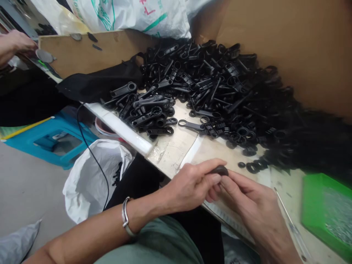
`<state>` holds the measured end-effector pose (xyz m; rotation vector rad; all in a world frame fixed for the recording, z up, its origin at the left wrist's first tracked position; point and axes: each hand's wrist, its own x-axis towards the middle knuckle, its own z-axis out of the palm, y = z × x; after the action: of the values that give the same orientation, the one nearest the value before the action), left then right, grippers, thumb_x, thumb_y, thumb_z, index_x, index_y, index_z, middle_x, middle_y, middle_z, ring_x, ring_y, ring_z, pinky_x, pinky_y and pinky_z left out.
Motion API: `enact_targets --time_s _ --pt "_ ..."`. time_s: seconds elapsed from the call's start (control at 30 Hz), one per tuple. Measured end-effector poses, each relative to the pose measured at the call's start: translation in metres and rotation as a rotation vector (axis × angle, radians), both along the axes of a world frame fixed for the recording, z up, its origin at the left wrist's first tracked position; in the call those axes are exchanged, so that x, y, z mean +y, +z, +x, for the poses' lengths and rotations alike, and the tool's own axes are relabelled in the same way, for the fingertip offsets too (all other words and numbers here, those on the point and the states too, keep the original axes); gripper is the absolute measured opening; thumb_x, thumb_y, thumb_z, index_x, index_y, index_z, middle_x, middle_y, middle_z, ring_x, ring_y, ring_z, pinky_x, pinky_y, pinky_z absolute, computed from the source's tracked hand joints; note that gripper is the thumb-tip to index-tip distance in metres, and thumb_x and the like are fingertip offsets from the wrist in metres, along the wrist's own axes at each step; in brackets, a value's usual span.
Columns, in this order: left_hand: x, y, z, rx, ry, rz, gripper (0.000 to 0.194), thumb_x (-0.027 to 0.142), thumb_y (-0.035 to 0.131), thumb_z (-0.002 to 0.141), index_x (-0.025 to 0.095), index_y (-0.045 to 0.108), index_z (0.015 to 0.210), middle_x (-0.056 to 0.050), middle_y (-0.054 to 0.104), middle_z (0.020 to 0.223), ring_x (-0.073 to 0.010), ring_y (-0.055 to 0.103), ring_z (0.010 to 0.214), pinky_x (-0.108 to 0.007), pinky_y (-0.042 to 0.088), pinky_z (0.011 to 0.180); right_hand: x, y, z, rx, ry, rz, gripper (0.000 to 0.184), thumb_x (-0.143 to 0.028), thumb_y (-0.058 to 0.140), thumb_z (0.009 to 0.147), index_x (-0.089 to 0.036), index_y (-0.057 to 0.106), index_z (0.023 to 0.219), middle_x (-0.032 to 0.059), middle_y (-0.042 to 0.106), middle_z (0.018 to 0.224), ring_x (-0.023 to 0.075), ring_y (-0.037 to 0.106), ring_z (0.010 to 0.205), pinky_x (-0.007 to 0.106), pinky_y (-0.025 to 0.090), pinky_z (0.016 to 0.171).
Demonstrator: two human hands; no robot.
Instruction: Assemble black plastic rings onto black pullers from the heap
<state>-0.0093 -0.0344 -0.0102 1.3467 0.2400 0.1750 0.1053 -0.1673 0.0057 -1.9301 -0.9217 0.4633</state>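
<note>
Close to the table's front edge, my left hand and my right hand meet around a small round black plastic part. Thumb and index finger of the left hand pinch it from one side, and the right fingertips press on it from the other. Its underside is hidden by my fingers. Just beyond lie several black rings on the tabletop. A flat black link piece with a ring end rests farther back, beside a cluster of black arm-shaped parts.
A large heap of black plastic parts covers the table's back. At right stand a green bin of small metal pieces and a screwdriver. A white sack and blue stool are lower left; another person's hand shows upper left.
</note>
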Motion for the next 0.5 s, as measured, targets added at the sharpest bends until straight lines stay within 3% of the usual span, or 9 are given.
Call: enact_targets --time_s 0.13,0.27,0.4,0.5 --pt "0.002 0.000 -0.004 0.043 0.023 0.188 0.039 0.034 0.044 0.101 0.020 0.059 0.136 0.000 0.061 0.073 -0.0115 0.061 0.060 -0.022 0.053 0.061 0.004 -0.005 0.001 0.009 0.059 -0.030 0.033 -0.049 0.062 0.092 -0.023 0.082 0.092 -0.0004 0.073 0.071 0.0184 0.070 0.063 0.020 0.057 0.056" --pt "0.014 0.004 -0.024 -0.005 0.115 0.697 0.041 0.027 0.043 0.102 0.020 0.060 0.138 -0.008 0.073 0.092 -0.0191 0.071 0.081 -0.028 0.056 0.077 0.013 -0.005 0.023 -0.099 0.285 -0.141 0.038 -0.055 0.057 0.096 -0.026 0.081 0.104 0.0023 0.078 0.094 0.0259 0.075 0.084 0.033 0.063 0.075" --pt "0.054 0.008 -0.046 -0.161 0.559 1.229 0.043 0.013 0.046 0.098 0.020 0.061 0.137 -0.012 0.069 0.131 -0.0227 0.065 0.123 -0.036 0.046 0.111 0.032 -0.008 0.057 -0.514 0.248 -0.092 0.040 -0.055 0.053 0.098 -0.027 0.077 0.112 0.0055 0.076 0.112 0.0302 0.072 0.101 0.048 0.059 0.093" --pt "0.095 0.008 -0.049 -0.088 0.852 1.478 0.040 0.016 0.045 0.100 0.015 0.059 0.137 -0.013 0.060 0.145 -0.0234 0.053 0.139 -0.043 0.034 0.123 0.055 -0.014 0.075 -0.793 0.206 -0.059 0.042 -0.051 0.044 0.102 -0.023 0.074 0.113 0.0083 0.071 0.121 0.0313 0.067 0.110 0.049 0.056 0.093"
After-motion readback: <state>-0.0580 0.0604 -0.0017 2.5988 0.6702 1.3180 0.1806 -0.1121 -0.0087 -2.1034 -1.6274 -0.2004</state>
